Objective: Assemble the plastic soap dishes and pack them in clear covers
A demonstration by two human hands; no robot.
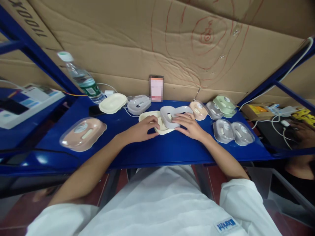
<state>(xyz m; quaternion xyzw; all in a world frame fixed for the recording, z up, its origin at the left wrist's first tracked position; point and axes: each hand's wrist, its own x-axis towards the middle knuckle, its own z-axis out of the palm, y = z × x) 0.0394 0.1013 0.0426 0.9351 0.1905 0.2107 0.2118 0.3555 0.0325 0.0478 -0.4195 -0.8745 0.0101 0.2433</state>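
At the middle of the table lies a cream soap dish tray (164,131), its left end partly under my left hand (147,128). The fingers of that hand are curled at the tray, thumb near its front rim. My right hand (188,124) grips a light grey soap dish part (167,114) with an oval hollow, tilted over the tray's right side. A second grey rim (184,109) shows behind my right fingers; whether it belongs to the same part I cannot tell.
Clear-lidded soap boxes stand around: a peach one (83,132) at left, a grey one (139,104) behind, and several at right, including a green one (224,104). A cream shell (113,103), a water bottle (85,82) and a propped screen (156,88) line the back near cardboard.
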